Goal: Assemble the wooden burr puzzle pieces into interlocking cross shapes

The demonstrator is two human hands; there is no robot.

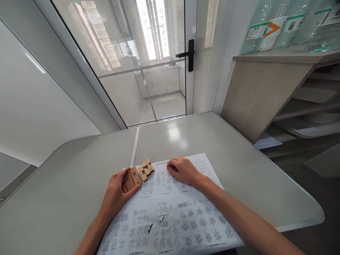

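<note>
My left hand (116,186) curves around a pair of flat brown wooden puzzle pieces (135,175), thumb on the near side and fingers on the far side. They have oval slots, and one bears a dark "2". Just right of them lies a cluster of small notched wooden puzzle pieces (146,170), lighter in colour and not held. My right hand (183,170) rests in a loose fist near the top of a printed sheet (170,198), with nothing visible in its fingers. Rows of small line diagrams cover the sheet, and two dark marks show near its middle.
A pale table (175,136) with a light seam extends to a glass door (162,88) with a black handle (190,55). At right, a wooden shelf unit (268,85) carries several large clear bottles (287,28) on top and papers inside.
</note>
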